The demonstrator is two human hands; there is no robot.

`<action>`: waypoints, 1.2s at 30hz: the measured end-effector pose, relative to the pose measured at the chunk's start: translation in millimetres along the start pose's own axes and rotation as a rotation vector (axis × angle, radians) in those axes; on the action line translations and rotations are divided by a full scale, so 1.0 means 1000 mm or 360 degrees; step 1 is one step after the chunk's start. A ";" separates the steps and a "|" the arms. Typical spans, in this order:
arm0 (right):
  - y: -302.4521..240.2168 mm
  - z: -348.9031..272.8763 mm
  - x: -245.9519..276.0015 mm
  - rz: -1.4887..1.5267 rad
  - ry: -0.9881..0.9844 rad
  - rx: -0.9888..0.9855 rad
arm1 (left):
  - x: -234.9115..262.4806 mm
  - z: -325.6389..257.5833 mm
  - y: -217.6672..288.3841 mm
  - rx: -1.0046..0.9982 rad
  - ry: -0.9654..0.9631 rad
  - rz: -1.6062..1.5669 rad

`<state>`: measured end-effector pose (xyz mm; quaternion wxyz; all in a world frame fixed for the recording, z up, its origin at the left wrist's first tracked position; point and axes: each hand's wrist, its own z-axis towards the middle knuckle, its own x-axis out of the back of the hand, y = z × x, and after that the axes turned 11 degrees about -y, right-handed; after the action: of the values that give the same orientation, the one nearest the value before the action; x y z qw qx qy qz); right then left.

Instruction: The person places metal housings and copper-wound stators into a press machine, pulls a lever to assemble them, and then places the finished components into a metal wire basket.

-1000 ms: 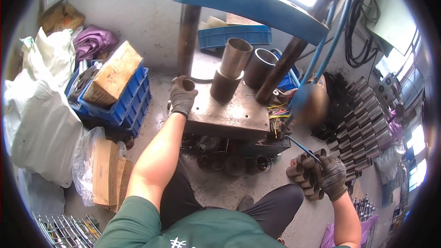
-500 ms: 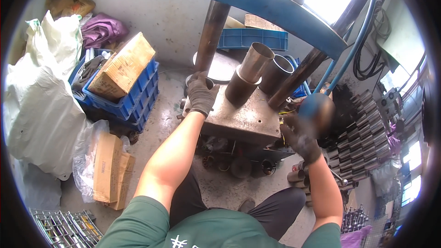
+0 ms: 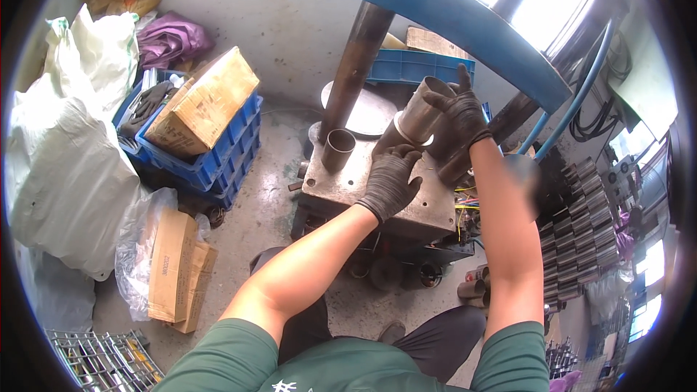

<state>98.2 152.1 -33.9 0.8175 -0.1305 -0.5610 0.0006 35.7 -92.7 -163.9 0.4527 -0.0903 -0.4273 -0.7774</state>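
Both my hands wear dark grey gloves. My right hand (image 3: pixel 462 112) is at the upper end of a shiny metal tube (image 3: pixel 421 120), fingers apart, one pointing up and others at the rim. That tube stands in a light ring on top of a dark cylinder (image 3: pixel 382 144). My left hand (image 3: pixel 392 183) reaches to the front of this cylinder, thumb apart and fingers extended; whether the fingertips touch it I cannot tell. On the left of the steel press table (image 3: pixel 341 185) a short dark tube (image 3: pixel 339 151) stands upright. My right hand and forearm partly hide another dark cylinder.
Two press columns (image 3: pixel 356 65) rise to a blue crossbeam (image 3: pixel 457 14). Stacked blue crates (image 3: pixel 232 152) with a carton (image 3: pixel 205 105) are on the left, beside white sacks (image 3: pixel 69 174). Rows of metal tubes (image 3: pixel 581 225) lie at the right. Blue hoses (image 3: pixel 581 94) hang near the right column.
My left hand has left the short tube and moved right to the dark cylinder. My right hand has risen from the table's right side to the metal tube. The view has shifted slightly.
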 end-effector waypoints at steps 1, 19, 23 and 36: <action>-0.006 0.001 0.003 -0.0261 -0.0137 0.0219 | 0.000 -0.001 -0.002 0.0016 -0.0002 0.0002; -0.133 -0.061 -0.003 0.2475 0.0406 -0.0649 | -0.018 -0.006 -0.020 0.0135 0.0030 -0.0499; -0.126 -0.155 -0.032 0.2715 0.0487 -0.0507 | -0.017 -0.017 0.034 0.0452 0.0089 -0.0999; -0.136 -0.292 -0.087 0.3739 0.0348 -0.0259 | -0.026 -0.076 0.096 0.0482 -0.0292 -0.1843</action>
<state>314.0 -54.0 -183.4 0.3487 -0.6172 -0.0226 0.7049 144.0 -154.7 -168.5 -0.0749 0.1557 -0.5501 -0.8170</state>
